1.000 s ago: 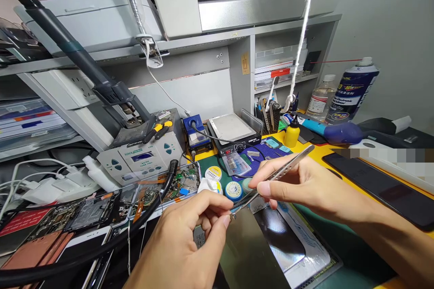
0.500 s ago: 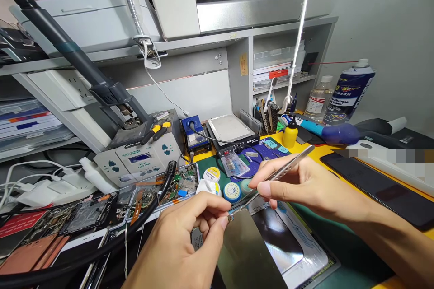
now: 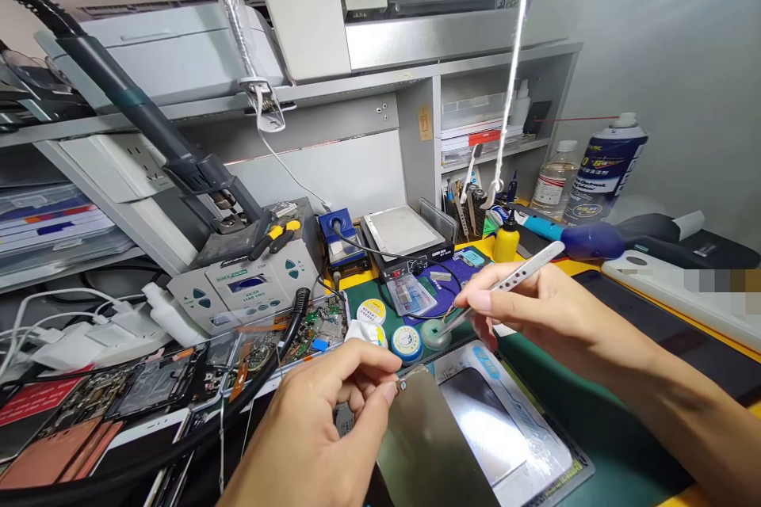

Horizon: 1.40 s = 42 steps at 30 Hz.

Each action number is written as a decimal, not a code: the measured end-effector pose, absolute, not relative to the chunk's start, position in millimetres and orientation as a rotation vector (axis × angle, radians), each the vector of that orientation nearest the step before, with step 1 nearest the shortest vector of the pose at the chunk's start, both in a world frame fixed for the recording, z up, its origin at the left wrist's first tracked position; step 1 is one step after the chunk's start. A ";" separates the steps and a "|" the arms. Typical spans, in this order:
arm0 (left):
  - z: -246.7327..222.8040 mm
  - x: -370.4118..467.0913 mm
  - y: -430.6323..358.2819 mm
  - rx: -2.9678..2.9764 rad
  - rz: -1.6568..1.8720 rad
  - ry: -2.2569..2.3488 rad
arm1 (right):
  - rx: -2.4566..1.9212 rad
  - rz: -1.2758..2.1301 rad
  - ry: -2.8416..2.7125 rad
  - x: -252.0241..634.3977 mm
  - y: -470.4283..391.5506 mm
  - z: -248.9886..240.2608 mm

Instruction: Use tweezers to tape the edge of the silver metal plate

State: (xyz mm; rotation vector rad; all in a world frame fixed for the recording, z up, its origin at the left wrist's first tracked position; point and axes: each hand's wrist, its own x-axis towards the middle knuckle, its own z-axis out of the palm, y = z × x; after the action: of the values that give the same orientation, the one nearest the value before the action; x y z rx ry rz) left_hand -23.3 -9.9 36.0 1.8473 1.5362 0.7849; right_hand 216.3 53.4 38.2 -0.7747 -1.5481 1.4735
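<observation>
Change: the right hand [image 3: 523, 309] has moved the pinched tweezers [image 3: 505, 286] away from the left hand [image 3: 333, 420].
Left hand: pinches a tiny part [image 3: 403, 385].
Hidden: the part is too small to name.

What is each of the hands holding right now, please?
Left hand: closed, pinching a tiny part between thumb and forefinger.
Right hand: closed on the tweezers.
</observation>
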 end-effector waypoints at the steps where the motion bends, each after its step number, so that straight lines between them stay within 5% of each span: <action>1: 36.6 -23.4 -9.9 1.815 0.784 1.523 | -0.776 1.468 -1.535 216.5 54.5 38.2; 42: 29.9 -33.5 15.4 1.882 0.875 1.522 | -0.853 1.435 -1.403 215.6 74.1 24.3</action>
State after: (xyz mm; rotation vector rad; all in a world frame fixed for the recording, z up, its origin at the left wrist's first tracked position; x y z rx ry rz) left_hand -33.5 15.4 29.9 1.8823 1.5221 0.8750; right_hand 215.6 74.1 24.3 -0.8533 -1.4031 1.4354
